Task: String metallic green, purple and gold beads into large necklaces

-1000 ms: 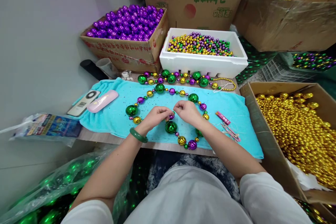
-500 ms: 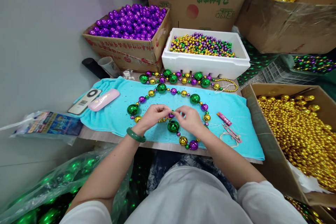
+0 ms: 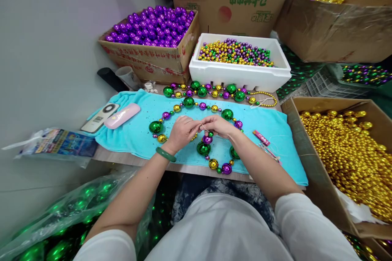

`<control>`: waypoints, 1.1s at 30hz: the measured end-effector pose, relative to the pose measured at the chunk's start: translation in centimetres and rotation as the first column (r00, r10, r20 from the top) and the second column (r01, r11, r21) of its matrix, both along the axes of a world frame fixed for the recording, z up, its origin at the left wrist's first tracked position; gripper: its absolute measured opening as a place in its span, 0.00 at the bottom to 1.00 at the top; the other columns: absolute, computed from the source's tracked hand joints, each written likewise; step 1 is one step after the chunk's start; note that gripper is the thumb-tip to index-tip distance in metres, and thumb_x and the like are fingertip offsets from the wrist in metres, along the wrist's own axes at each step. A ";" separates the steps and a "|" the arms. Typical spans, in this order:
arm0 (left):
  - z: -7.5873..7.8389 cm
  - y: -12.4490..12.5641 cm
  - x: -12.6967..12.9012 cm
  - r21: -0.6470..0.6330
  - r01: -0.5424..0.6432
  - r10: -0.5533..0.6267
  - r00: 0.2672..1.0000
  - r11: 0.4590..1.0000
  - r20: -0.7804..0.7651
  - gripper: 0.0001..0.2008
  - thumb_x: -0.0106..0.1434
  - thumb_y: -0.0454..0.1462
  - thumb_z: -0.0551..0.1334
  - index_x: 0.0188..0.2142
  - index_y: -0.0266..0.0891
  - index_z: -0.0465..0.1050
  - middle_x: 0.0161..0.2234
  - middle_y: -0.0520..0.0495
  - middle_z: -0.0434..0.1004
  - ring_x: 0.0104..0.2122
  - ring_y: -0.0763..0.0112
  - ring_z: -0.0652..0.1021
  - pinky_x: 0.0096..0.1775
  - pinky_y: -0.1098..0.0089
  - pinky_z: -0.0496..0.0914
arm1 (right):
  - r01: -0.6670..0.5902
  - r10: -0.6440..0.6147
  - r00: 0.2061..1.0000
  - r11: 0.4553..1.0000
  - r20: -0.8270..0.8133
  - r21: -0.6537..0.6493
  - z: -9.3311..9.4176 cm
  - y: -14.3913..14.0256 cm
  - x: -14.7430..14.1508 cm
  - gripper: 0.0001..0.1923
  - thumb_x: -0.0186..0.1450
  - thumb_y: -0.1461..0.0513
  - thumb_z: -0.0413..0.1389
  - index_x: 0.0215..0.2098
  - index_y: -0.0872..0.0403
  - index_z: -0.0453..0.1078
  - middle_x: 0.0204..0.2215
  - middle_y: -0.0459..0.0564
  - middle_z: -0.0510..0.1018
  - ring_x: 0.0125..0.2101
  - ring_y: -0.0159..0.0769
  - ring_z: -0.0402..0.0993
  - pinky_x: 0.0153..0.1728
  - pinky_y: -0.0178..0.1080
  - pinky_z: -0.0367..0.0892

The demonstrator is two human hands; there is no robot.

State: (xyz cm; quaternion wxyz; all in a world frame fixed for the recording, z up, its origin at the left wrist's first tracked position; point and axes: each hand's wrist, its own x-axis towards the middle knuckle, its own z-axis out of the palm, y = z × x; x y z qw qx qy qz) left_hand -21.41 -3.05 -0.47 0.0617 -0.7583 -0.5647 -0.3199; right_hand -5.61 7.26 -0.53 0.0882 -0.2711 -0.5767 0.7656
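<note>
A beaded necklace (image 3: 203,148) of green, gold and purple balls lies in a loop on a turquoise towel (image 3: 260,118). At its open end, my left hand (image 3: 183,131), with a green bangle on the wrist, pinches a thin pale string (image 3: 203,127). Close beside it, my right hand (image 3: 218,125) is closed on the same string, just above a small green bead and a purple ball. The fingertips of both hands nearly meet. My right forearm covers part of the necklace's right side.
Behind lies a second bead strand (image 3: 202,91), near a white foam box (image 3: 239,71) of small beads. Cartons hold purple balls (image 3: 153,26) and gold beads (image 3: 355,167). A pink case (image 3: 122,116), a pale device (image 3: 100,118) and small pink scissors (image 3: 271,153) rest on the towel.
My left hand has shifted slightly right, and my right hand has moved up and left a little. The purple ball under the fingers now shows more fully, hanging lower and to the right.
</note>
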 end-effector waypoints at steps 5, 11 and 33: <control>-1.6 0.4 0.6 -0.025 -0.021 0.026 0.968 0.999 0.251 0.10 0.66 0.37 0.56 0.36 0.39 0.76 0.28 0.48 0.78 0.29 0.70 0.74 0.36 0.66 0.65 | 0.137 -0.135 0.990 0.990 0.042 -0.038 -0.4 -0.2 0.3 0.11 0.49 0.60 0.64 0.26 0.58 0.70 0.20 0.46 0.76 0.18 0.25 0.69 0.11 0.25 0.45; -2.5 0.6 1.6 -0.012 -0.041 0.043 0.966 0.999 0.255 0.10 0.66 0.37 0.56 0.37 0.39 0.77 0.27 0.48 0.77 0.29 0.69 0.73 0.36 0.67 0.65 | 0.136 -0.131 0.989 0.989 0.073 -0.066 -0.2 -0.6 0.9 0.11 0.50 0.62 0.63 0.30 0.56 0.68 0.18 0.44 0.75 0.16 0.27 0.69 0.10 0.26 0.44; -6.4 0.9 5.2 -0.363 -0.054 0.366 0.080 0.930 0.927 0.08 0.57 0.41 0.62 0.28 0.37 0.71 0.36 0.45 0.76 0.34 0.70 0.77 0.26 0.75 0.67 | -0.152 -0.264 0.842 0.721 0.470 0.676 -1.5 1.4 4.7 0.07 0.47 0.72 0.52 0.19 0.56 0.63 0.25 0.52 0.74 0.35 0.40 0.70 0.32 0.35 0.59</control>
